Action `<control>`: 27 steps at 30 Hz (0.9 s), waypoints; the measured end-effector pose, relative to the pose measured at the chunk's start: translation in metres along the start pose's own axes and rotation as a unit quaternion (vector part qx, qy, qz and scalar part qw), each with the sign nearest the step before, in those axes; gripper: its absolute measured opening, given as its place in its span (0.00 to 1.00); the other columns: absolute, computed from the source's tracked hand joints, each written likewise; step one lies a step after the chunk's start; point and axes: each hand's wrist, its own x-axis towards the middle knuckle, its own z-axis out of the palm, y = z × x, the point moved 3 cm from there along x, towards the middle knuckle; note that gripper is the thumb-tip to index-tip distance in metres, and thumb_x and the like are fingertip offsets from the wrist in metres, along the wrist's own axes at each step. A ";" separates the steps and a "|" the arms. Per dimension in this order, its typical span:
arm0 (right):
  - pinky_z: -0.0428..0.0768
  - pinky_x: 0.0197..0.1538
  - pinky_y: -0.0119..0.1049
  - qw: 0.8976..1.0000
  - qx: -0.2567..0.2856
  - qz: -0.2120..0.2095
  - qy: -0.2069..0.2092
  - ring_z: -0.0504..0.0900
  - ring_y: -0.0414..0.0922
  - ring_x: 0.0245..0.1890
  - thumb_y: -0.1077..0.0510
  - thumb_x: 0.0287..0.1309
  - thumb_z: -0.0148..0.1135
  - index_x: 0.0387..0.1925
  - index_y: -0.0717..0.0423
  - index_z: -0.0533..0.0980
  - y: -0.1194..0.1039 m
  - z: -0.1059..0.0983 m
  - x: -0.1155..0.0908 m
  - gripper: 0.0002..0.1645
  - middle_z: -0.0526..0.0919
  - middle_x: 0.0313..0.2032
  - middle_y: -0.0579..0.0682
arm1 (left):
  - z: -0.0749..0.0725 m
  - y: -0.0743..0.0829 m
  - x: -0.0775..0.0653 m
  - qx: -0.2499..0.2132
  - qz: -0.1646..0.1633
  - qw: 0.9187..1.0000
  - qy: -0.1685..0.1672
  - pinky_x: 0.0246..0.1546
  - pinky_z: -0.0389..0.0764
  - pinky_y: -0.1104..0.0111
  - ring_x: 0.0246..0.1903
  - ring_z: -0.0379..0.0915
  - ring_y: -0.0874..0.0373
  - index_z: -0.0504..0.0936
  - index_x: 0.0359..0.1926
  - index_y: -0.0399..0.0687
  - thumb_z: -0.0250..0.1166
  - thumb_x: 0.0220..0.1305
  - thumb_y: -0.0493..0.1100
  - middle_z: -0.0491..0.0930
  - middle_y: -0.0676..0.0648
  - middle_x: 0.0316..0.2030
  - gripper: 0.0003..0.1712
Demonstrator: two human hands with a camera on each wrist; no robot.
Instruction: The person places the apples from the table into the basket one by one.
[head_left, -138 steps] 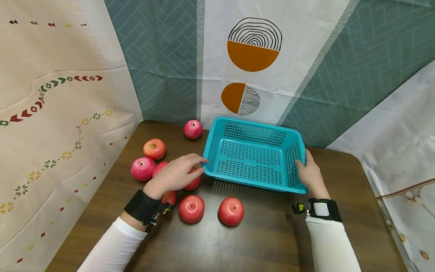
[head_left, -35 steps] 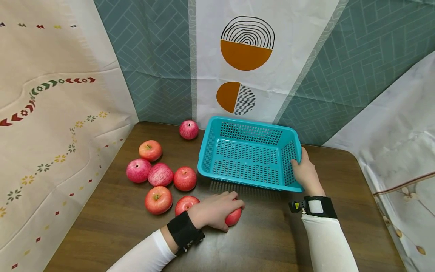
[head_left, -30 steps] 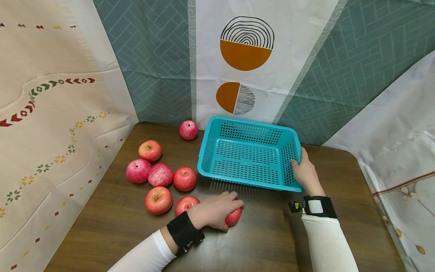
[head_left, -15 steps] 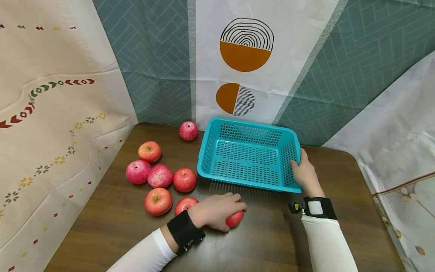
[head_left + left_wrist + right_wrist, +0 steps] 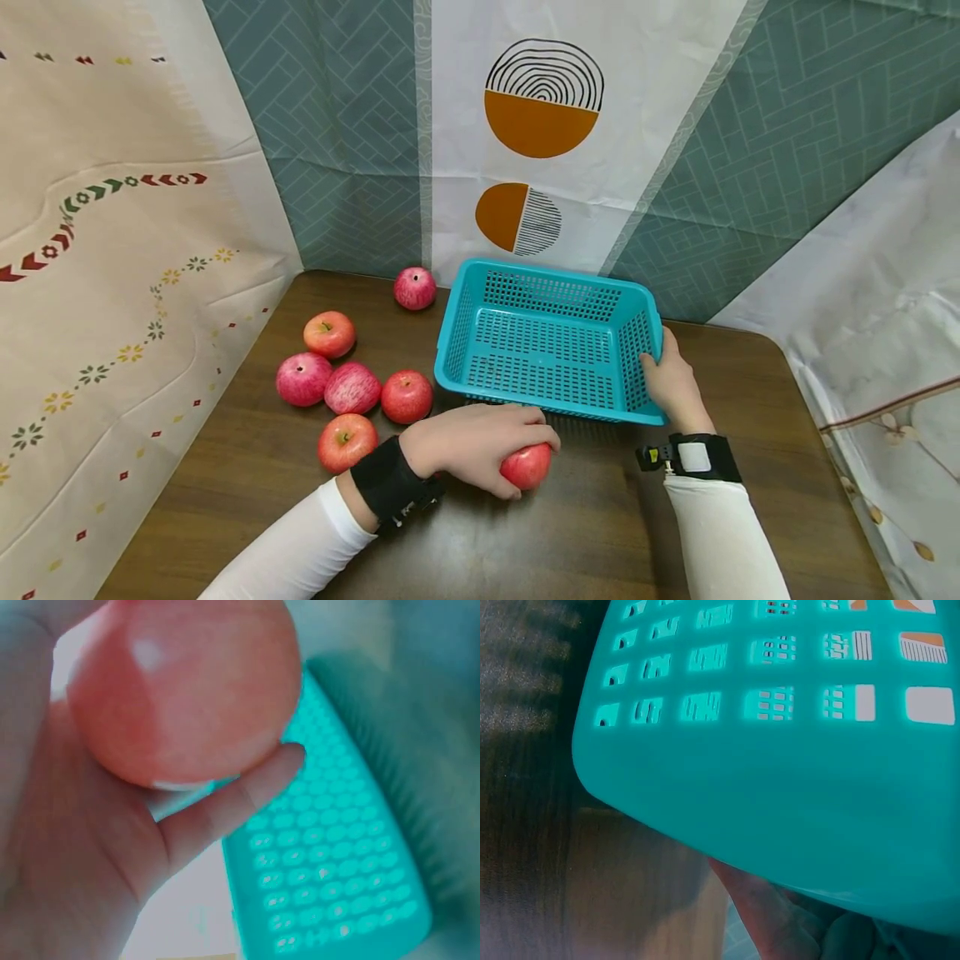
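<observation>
My left hand (image 5: 480, 446) grips a red apple (image 5: 527, 466) in front of the turquoise basket (image 5: 547, 403). In the left wrist view the apple (image 5: 187, 690) fills the top, with the fingers curled round it and the basket's perforated side (image 5: 322, 847) beyond. At the basket's right end my right hand (image 5: 675, 383) holds the rim, thumb on the inside. The right wrist view shows the basket wall (image 5: 765, 780) close up, with part of the hand (image 5: 765, 915) under its edge. Nothing lies inside the basket.
Left of the basket on the brown table (image 5: 600, 533) lie several apples: a red one (image 5: 407, 397), a pink one (image 5: 352, 388), another pink one (image 5: 303, 379), an orange-red one (image 5: 330, 334) and one nearer (image 5: 347, 442). A pink apple (image 5: 415, 288) sits by the back curtain (image 5: 360, 183).
My left hand went from the basket's left rim to the front apple, took hold of it, and has now raised it slightly toward the basket. My right hand keeps its hold on the rim.
</observation>
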 end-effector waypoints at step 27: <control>0.82 0.52 0.71 1.000 -0.006 -0.012 0.014 0.80 0.76 0.58 0.52 0.86 0.40 0.86 0.59 0.36 0.003 0.000 -0.001 0.41 0.67 0.69 0.80 | -0.095 -0.079 0.044 0.113 -0.130 0.985 0.022 0.60 0.71 0.53 0.67 0.60 0.51 0.70 0.72 0.55 0.78 0.64 0.53 0.69 0.48 0.67 0.40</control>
